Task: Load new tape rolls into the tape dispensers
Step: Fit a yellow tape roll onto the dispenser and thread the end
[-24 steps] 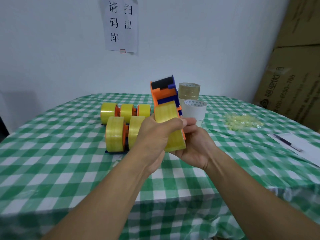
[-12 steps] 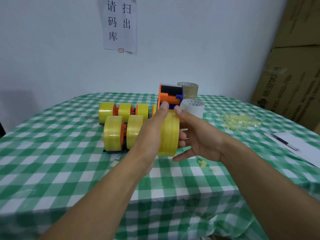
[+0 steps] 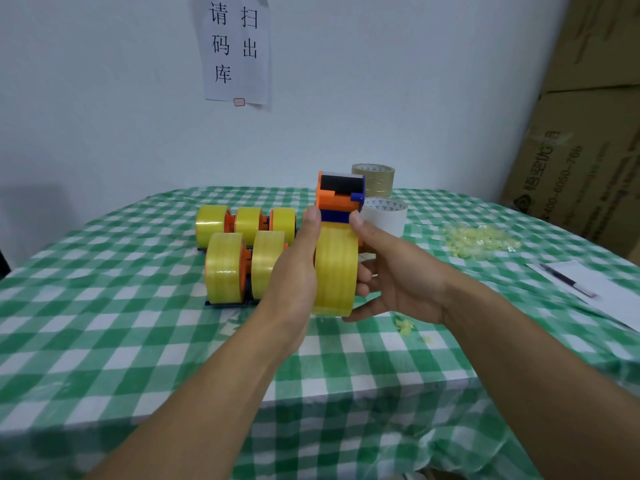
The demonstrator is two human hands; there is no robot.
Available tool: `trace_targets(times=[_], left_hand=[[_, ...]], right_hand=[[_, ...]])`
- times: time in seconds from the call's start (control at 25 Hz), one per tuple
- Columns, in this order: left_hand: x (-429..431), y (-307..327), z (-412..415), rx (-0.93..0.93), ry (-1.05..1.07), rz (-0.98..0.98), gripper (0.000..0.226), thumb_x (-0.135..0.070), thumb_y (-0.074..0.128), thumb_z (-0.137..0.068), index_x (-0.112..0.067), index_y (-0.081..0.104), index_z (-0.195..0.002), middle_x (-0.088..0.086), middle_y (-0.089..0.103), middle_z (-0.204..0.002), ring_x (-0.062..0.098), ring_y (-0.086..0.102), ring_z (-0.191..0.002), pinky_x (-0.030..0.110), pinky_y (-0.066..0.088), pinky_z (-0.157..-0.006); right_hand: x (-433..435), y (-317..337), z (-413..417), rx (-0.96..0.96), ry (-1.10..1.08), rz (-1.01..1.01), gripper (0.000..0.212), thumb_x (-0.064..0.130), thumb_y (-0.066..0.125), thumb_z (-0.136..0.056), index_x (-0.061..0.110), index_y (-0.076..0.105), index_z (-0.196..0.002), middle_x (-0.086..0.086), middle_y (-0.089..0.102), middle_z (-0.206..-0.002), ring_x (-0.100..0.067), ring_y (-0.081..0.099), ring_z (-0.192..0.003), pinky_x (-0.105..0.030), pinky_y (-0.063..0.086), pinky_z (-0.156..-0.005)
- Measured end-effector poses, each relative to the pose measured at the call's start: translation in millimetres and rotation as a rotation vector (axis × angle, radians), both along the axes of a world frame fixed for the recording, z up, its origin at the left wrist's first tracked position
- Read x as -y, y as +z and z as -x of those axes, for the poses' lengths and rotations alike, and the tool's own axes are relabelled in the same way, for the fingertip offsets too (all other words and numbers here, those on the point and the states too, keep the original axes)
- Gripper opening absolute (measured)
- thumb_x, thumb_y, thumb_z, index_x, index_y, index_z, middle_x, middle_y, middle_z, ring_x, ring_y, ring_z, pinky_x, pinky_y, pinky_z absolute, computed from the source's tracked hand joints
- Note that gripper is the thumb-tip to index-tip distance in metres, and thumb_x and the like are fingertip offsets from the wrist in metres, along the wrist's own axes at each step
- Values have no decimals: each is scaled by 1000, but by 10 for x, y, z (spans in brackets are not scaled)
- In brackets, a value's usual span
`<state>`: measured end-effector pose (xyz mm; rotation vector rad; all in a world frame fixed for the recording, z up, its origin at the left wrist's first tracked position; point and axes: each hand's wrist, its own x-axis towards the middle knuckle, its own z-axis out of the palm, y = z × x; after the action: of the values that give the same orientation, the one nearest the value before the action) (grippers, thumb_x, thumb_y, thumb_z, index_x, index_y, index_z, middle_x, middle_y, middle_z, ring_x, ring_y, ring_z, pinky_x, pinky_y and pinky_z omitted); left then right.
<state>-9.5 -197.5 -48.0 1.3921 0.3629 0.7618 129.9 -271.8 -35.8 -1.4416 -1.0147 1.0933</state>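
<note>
An orange and blue tape dispenser (image 3: 341, 199) with a yellow tape roll (image 3: 335, 268) mounted in it is held upright above the table between both hands. My left hand (image 3: 294, 275) lies along the roll's left side, its thumb tip at the dispenser's lower edge. My right hand (image 3: 394, 275) cups the roll's right side, fingers curled under and thumb up by the blue part. Several loaded dispensers with yellow rolls (image 3: 242, 251) stand just left of my hands.
A white tape roll (image 3: 388, 216) and a brown roll (image 3: 375, 178) sit behind the dispenser. Yellowish scraps (image 3: 479, 239) lie at right, a few more (image 3: 405, 325) near my right wrist. Paper with a pen (image 3: 568, 280) is at far right. Cardboard boxes (image 3: 588, 140) lean at right.
The dispenser and roll turned from tilted to upright and edge-on to me. My right hand shifted from beneath the dispenser to its right side; the left thumb slid up.
</note>
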Motion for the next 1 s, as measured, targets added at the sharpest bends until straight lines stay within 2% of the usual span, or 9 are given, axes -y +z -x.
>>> trace_targets(times=[0.12,0.24,0.36,0.48,0.6,0.68,0.76,0.88,1.0], left_hand=[[3,8,-7,19,-20,11,69,-61,26,-101,-20,80,-85,14,75,-82,28,70,-70,41,60,-71],[-14,-2,-19,65,-30,26,63,-59,27,-103,-29,80,-89,11,78,-94,30,74,-80,48,59,-78],[-38,-38,-25,36,-17,7,69,-63,25,-100,-23,80,-90,15,76,-85,30,71,-72,44,58,-77],[-44,-58,-13,23,-15,1,73,-66,24,-98,-19,79,-92,19,71,-77,31,69,-68,43,59,-76],[-42,-39,-14,62,-33,12,72,-64,24,-99,-15,76,-103,18,74,-84,31,70,-69,42,60,-70],[-45,-21,-11,88,-29,29,66,-63,24,-100,-20,74,-109,14,77,-94,31,72,-74,44,61,-70],[-42,-15,-8,86,-19,25,65,-63,23,-101,-24,75,-107,12,77,-95,32,73,-76,49,60,-75],[-34,-21,-16,56,-1,17,71,-66,22,-99,-22,78,-96,13,75,-82,31,70,-68,49,59,-74],[-26,-14,-12,28,29,5,75,-68,22,-98,-16,75,-101,16,70,-73,29,67,-63,44,58,-69]], right_hand=[[3,-20,4,34,39,-116,44,42,76,-85,8,57,-106,-6,58,-73,-19,58,-65,-47,58,-78],[-7,-35,-3,61,-17,-261,68,11,82,-69,16,54,-131,-3,68,-111,-21,66,-88,-31,54,-64],[-24,-24,17,35,14,-251,44,34,75,-85,5,56,-113,-7,61,-78,-23,57,-69,-35,52,-67],[-47,17,46,78,-30,-115,42,53,57,-96,11,57,-96,-6,48,-62,-20,51,-58,-41,54,-74],[-48,-37,15,104,-39,-252,42,31,74,-88,-3,58,-108,-10,61,-76,-27,58,-67,-38,53,-67],[-23,-48,21,192,-79,-371,55,15,82,-75,10,62,-125,-8,70,-109,-23,68,-95,-36,56,-67],[-18,-46,37,233,-92,-394,64,10,82,-70,16,60,-130,-8,66,-121,-17,66,-107,-37,55,-64],[-35,-7,69,219,-67,-372,52,10,76,-77,12,60,-126,-11,67,-104,-29,63,-80,-37,53,-62],[-26,133,91,287,-133,-353,32,7,76,-84,5,66,-115,-15,68,-84,-26,61,-64,-41,54,-69]])
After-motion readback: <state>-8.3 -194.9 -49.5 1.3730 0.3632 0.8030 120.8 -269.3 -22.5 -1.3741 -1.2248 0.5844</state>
